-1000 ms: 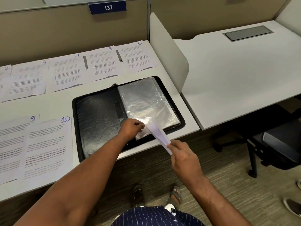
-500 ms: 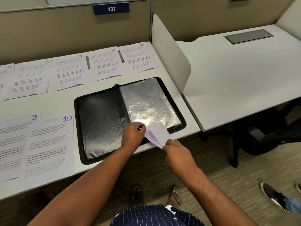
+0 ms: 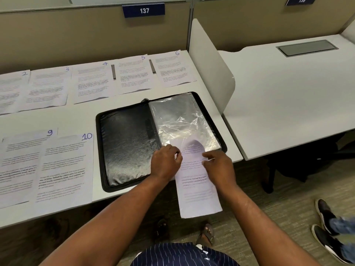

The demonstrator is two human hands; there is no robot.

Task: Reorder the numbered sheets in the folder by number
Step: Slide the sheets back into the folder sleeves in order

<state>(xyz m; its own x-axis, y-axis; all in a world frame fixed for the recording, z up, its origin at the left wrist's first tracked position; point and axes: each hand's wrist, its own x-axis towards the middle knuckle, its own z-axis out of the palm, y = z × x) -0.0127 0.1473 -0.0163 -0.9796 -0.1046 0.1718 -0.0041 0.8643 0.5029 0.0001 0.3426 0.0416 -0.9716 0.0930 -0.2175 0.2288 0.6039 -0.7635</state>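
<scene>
Both hands meet at the near edge of the open folder (image 3: pixel 124 143). The left hand (image 3: pixel 166 163) has its fingers curled, pinching the near edge of the clear sleeve (image 3: pixel 180 118). The right hand (image 3: pixel 219 167) is curled over the right side of a printed sheet (image 3: pixel 196 191) and grips it. That sheet's far end sits inside the sleeve, showing as a rounded shape through the plastic, while its near end hangs past the desk (image 3: pixel 57 120) edge over the floor (its number cannot be seen). The folder is black and zip-edged. It lies flat near the right end of the desk, with its dark inner cover on the left and the crinkled sleeves on the right.

Behind the folder, in a row along the back of the desk, lie sheet 2 (image 3: pixel 11 89), sheet 3 (image 3: pixel 48 87), sheet 4 (image 3: pixel 92 81), sheet 5 (image 3: pixel 134 73) and sheet 6 (image 3: pixel 172 68). To the folder's left, nearer the front edge, sheet 9 (image 3: pixel 19 166) is partly overlapped by sheet 10 (image 3: pixel 65 169).

A white divider (image 3: pixel 209 64) stands at the desk's right end, with a neighbouring desk (image 3: pixel 288 96) beyond it. On the partition wall is a blue plate reading 137 (image 3: pixel 143 10). At lower right, another person's dark shoes (image 3: pixel 326 217) stand on the carpet.
</scene>
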